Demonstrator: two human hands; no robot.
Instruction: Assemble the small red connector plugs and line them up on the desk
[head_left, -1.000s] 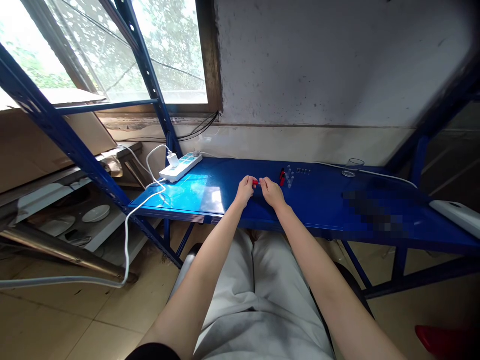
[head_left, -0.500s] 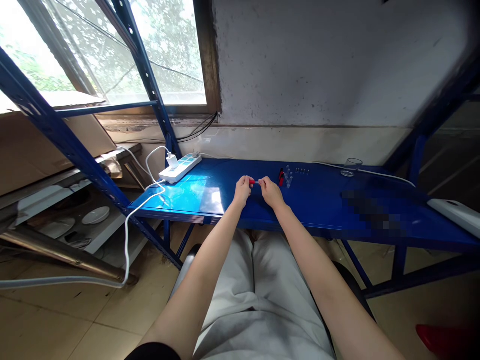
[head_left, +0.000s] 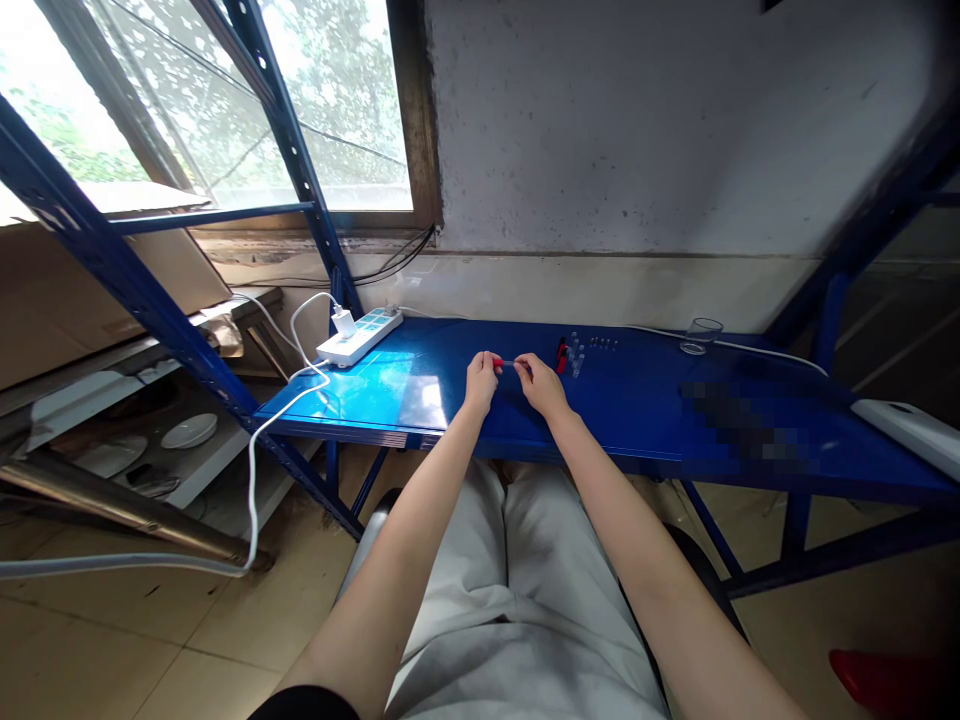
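Observation:
Both hands meet over the front of the blue table, fingertips a short gap apart. My left hand is closed on a small red piece, of which only the end shows. Between the hands runs a thin, pale, see-through rod, its far end pinched in the fingertips of my right hand. Whether rod and red piece are joined, I cannot tell. Just beyond my right hand lie several red pieces beside several short clear tubes. Farther right is a row of tiny metallic bits.
A white power strip with a plugged-in cable sits at the table's left end. A clear glass stands at the back right. A blurred dark object and a white device lie at the right. Blue rack posts rise at the left.
The visible stretch between my hands is now mostly the pale rod, with less red showing. My left hand has shifted slightly left; both hands keep their hold.

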